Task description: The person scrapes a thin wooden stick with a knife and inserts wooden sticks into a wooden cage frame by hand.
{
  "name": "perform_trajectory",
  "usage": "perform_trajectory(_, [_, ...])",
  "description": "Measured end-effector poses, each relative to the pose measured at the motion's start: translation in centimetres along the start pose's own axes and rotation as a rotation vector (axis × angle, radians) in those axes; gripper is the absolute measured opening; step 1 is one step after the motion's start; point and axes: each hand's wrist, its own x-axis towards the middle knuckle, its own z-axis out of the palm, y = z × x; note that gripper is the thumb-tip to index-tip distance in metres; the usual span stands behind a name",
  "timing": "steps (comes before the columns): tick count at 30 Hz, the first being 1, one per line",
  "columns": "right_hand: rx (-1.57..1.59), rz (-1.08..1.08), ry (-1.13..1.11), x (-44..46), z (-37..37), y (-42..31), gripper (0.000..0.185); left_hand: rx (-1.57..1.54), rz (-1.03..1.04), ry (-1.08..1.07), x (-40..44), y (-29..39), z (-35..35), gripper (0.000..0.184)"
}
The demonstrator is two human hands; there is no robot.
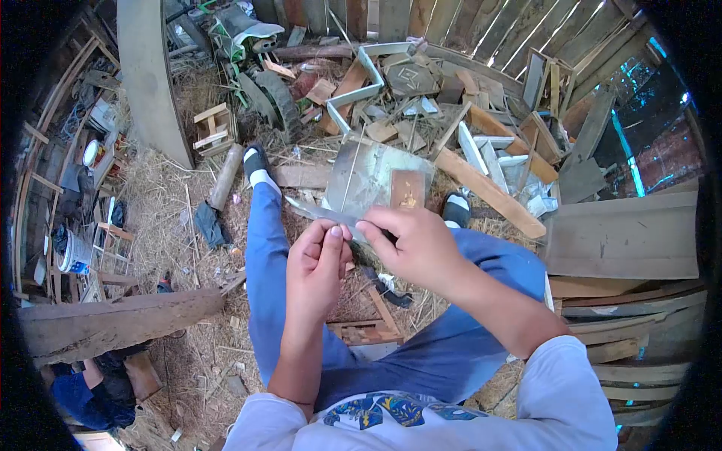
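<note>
"Hands first: what are we gripping?"

"We are closing our right hand (415, 242) around the handle end of a knife (310, 210), and we are holding it up in front of us, above the gap between our spread legs (267, 248). Its tip is pointing out to our left."

"And what is our left hand (319, 263) doing?"

"We are curling it in and pressing its thumb against its fingers, right by the knife. We are not managing to tell whether it is pinching the metal or something small beside it."

"What are we seeing beyond?"

"Stained grey sheet (357, 177) is lying between our feet, and a brown panel with a gold design (407, 186) is resting on its right part. A thick wooden plank (489, 194) is slanting near them, on the right."

"And to our left?"

"A log (225, 178) is lying near our left shoe (256, 160), a dark cloth (210, 224) just by its near end. Farther off, a white bucket (75, 253) is standing. Straw (214, 361) is littering the ground around us."
</note>
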Motion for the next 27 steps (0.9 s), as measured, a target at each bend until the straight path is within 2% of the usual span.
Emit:
perform_trajectory(2, [-0.015, 0.045, -0.013, 0.7, -1.0, 0.3, 0.016, 0.028, 0.062, 0.021, 0.0, -0.2, -0.1, 0.016])
perform_trajectory(4, [-0.061, 0.123, 0.132, 1.7, -1.8, 1.1, 0.017, 0.075, 0.095, 0.022, -0.1, -0.1, 0.0, 0.014])
perform_trajectory(5, [-0.068, 0.066, 0.182, 1.5, -1.3, 1.3, 0.018, 0.12, 0.141, 0.026, -0.1, -0.1, 0.1, 0.013])
perform_trajectory(6, [-0.074, 0.061, 0.182, 1.0, -1.0, 0.7, 0.018, 0.114, 0.145, 0.026, 0.0, -0.4, 0.1, 0.013])
perform_trajectory(8, [-0.04, 0.045, 0.005, -0.2, -0.4, -0.8, 0.024, 0.148, 0.199, 0.087, 0.1, -0.9, -0.1, 0.009])
perform_trajectory(9, [-0.011, 0.044, 0.017, 0.0, -0.4, -0.9, 0.022, 0.15, 0.199, 0.091, 0.2, -0.8, 0.0, 0.009])
perform_trajectory(11, [0.001, 0.105, 0.061, 0.8, -1.3, -0.9, 0.021, 0.414, 0.334, 0.231, 0.0, -0.9, 0.3, 0.008])
perform_trajectory(12, [0.006, 0.161, 0.111, 1.1, -1.7, -0.9, 0.019, 0.411, 0.331, 0.239, -0.2, -0.8, 0.4, 0.008])
perform_trajectory(14, [-0.039, 0.128, 0.141, 0.7, -1.5, -1.2, 0.019, 0.676, 0.466, 0.293, -0.3, -0.4, 0.7, 0.009])
perform_trajectory(16, [-0.06, 0.004, 0.075, -0.2, -0.5, -1.5, 0.022, 0.659, 0.473, 0.31, -0.3, -0.6, 0.7, 0.008])
perform_trajectory(17, [-0.043, 0.02, 0.045, -0.2, -0.6, -1.4, 0.025, 0.644, 0.469, 0.316, -0.3, -0.6, 0.7, 0.008])
perform_trajectory(20, [-0.057, 0.048, 0.176, 0.8, -2.1, -0.5, 0.024, 0.693, 0.49, 0.321, -1.0, 0.2, 1.1, 0.008])
perform_trajectory(25, [-0.07, -0.032, 0.093, -1.3, -1.3, -1.4, 0.023, 0.742, 0.546, 0.354, -1.3, -0.2, 1.6, 0.009])
perform_trajectory(27, [-0.067, -0.027, 0.185, -0.6, -2.0, -0.6, 0.023, 0.754, 0.579, 0.354, -1.4, 0.0, 1.7, 0.009])
